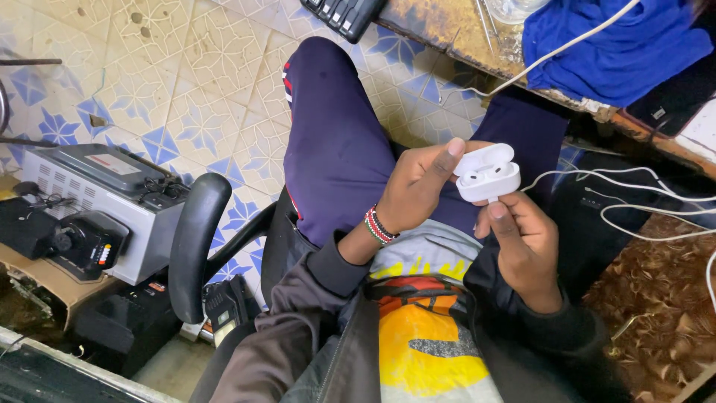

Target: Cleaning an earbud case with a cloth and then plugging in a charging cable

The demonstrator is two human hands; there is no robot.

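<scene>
Above the lap, a white earbud case (488, 173) sits with its lid up and two earbuds seated inside. Left hand (415, 188) grips its side; right hand (524, 242) pinches it from below, beside white cables (634, 209) under the table (447, 26).

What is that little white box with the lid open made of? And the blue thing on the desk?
The small white rounded case looks like smooth glossy plastic: hard edges, a soft shine. The blue bundle on the worn wooden desk seems to be cloth, since it folds and wrinkles softly.
</scene>
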